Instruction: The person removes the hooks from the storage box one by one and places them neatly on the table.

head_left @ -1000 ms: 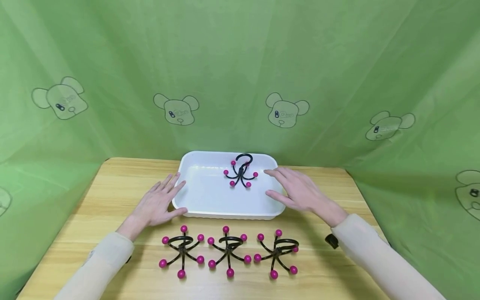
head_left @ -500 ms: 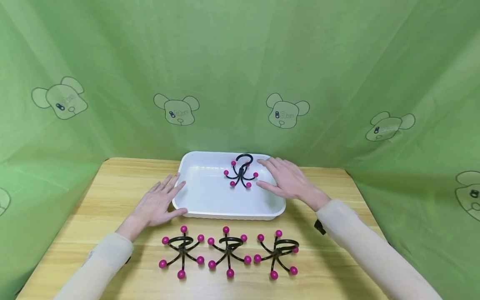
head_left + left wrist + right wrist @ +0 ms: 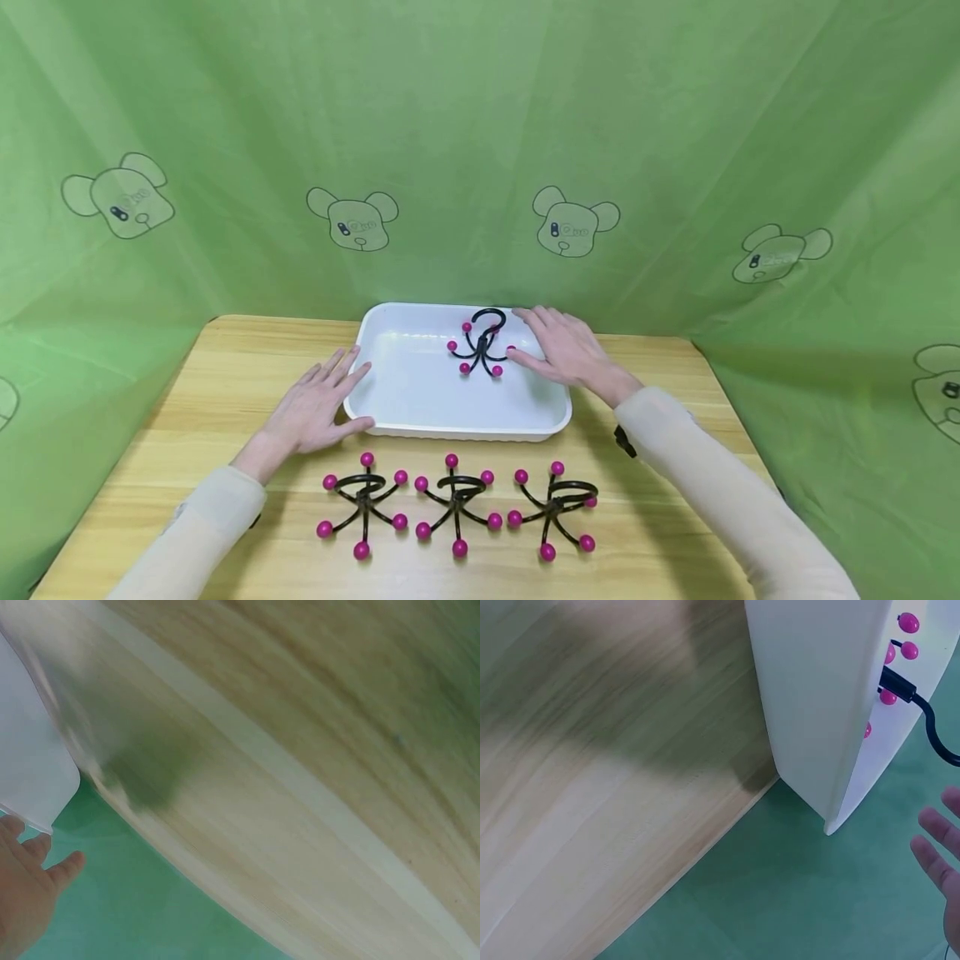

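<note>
A black curved hook with several thin arms ending in pink balls [image 3: 482, 346] stands in a white tray [image 3: 420, 400] at the back of the table. My right hand [image 3: 566, 346] is over the tray's right rim, fingers extended, its thumb overlapping one pink ball of that piece in the head view. In the right wrist view the fingers [image 3: 937, 840] are spread, apart from the black hook [image 3: 931, 731]. My left hand [image 3: 311, 408] lies with fingers spread at the tray's left rim and holds nothing. The left wrist view shows its fingertips by the tray's edge [image 3: 34, 821].
Three matching pieces stand in a row in front of the tray: a left one [image 3: 364, 500], a middle one [image 3: 457, 500] and a right one [image 3: 553, 505]. A green curtain [image 3: 465, 150] with bear prints hangs behind the wooden table [image 3: 247, 358] and at both sides.
My right hand has moved left and slightly back, bringing its thumb to the piece in the tray. The left hand, the tray and the front row stay practically in place.
</note>
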The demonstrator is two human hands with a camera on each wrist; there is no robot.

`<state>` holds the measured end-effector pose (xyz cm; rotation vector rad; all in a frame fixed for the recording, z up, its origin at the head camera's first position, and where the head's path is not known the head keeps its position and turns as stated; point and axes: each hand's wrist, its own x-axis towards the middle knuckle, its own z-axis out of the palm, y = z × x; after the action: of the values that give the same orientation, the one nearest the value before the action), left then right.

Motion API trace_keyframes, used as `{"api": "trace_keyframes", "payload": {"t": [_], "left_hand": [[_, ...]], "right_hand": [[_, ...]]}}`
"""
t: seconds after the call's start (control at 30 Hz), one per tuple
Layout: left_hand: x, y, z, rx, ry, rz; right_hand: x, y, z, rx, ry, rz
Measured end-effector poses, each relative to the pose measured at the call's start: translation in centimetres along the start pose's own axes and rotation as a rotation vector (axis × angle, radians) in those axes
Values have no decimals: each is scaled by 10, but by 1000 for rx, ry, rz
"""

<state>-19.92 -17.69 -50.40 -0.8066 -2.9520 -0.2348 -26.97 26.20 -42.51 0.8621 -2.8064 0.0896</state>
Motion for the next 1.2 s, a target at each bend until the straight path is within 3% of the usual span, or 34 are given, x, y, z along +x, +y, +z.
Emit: {"api": "trace_keyframes", "payload": {"t": [0.73, 1.2], "left_hand": [[-2, 1, -2, 0, 6, 5], [-4, 1, -1, -4, 36, 14]], "right_hand": [[45, 2, 5, -34, -21, -16], [60, -5, 9, -82, -42, -38]]}}
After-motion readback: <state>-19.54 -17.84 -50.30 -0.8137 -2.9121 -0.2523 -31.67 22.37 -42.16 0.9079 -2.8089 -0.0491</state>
